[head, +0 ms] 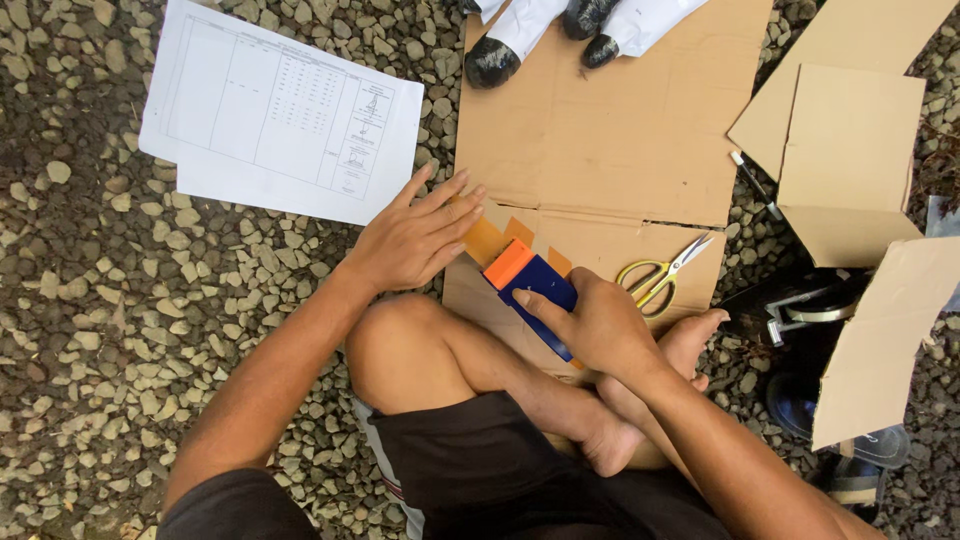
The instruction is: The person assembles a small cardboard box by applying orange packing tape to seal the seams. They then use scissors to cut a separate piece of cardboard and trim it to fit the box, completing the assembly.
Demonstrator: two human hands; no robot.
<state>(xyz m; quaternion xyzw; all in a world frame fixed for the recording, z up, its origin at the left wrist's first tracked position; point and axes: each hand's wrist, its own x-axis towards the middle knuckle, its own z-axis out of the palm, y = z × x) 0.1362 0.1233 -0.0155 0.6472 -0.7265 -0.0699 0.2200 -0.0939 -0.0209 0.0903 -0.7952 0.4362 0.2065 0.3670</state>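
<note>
Both hands | left hand (415, 238) flat on cardboard (620, 120) | right hand (600, 325) gripping blue-orange tool (530, 285)

- The cardboard sheet (610, 120) was matt brown, creased along a fold.
- The block (530, 285) under the right hand (600, 325) looked like smooth plastic, blue with an orange end.
- The scissors (665, 272) had shiny metal blades and glossy yellow handles.
- The paper (280, 110) at far left was smooth white.
- The gravel (100, 280) was rough grey stone.

Soft, even daylight fills the sharp, bright view, with faint shadows under the hands (415, 240) and scissors (665, 272), mild glare on the white paper (280, 110), and slight wide-angle stretching at the edges.
</note>
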